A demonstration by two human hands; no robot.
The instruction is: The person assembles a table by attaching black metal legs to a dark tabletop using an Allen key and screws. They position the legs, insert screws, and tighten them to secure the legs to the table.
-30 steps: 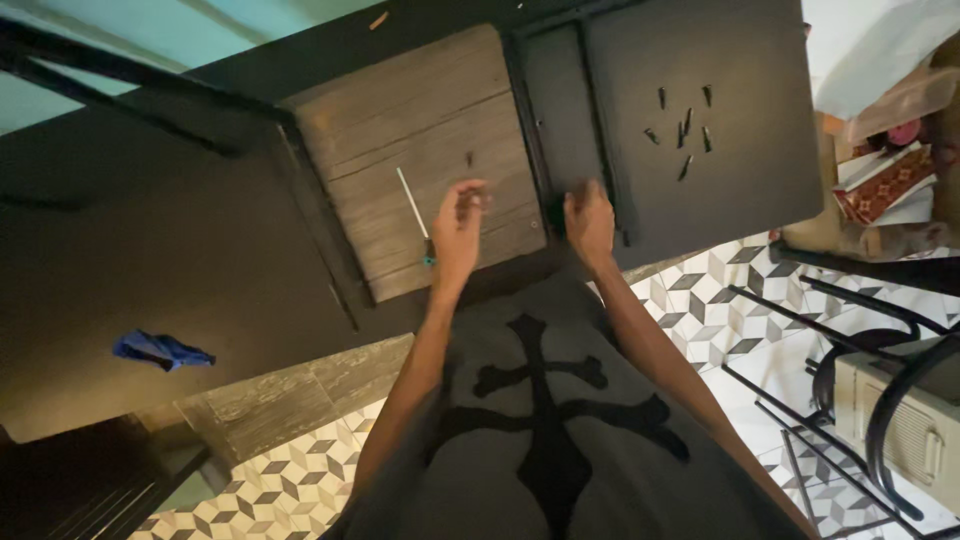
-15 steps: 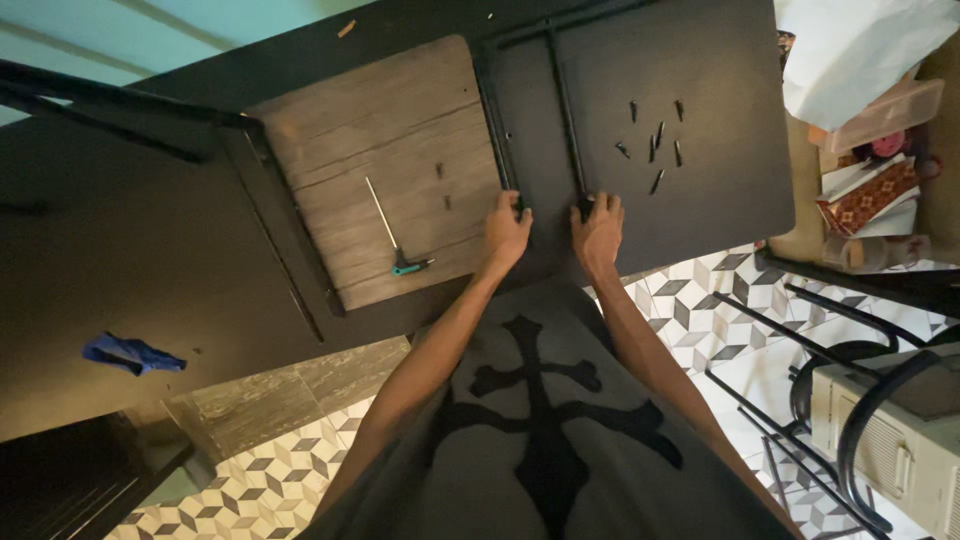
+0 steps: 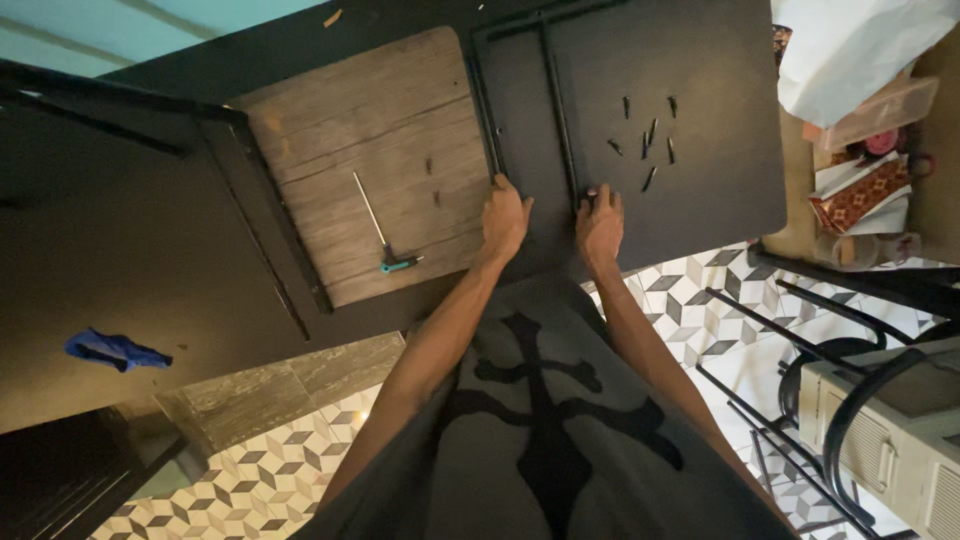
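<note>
My left hand point(image 3: 505, 218) and my right hand point(image 3: 600, 220) sit side by side at the near end of a black metal frame point(image 3: 520, 110) that lies on a black panel point(image 3: 700, 190). Each hand closes on one of the frame's two parallel rails. Several small black screws point(image 3: 648, 135) lie scattered on the panel just beyond my right hand. To the left of my left hand, a T-handle hex key with a teal grip point(image 3: 385, 240) rests on a wooden board point(image 3: 370, 130).
A blue cloth point(image 3: 115, 350) lies at the far left on a dark surface. A white bag point(image 3: 850, 50) and a cluttered box point(image 3: 865, 185) are at the upper right. A black metal rack point(image 3: 820, 370) and a white appliance point(image 3: 900, 440) stand on the patterned tile floor point(image 3: 690, 300).
My left hand left the hex key lying on the wooden board and moved right to the black frame. My right hand stayed on the frame, now beside the left.
</note>
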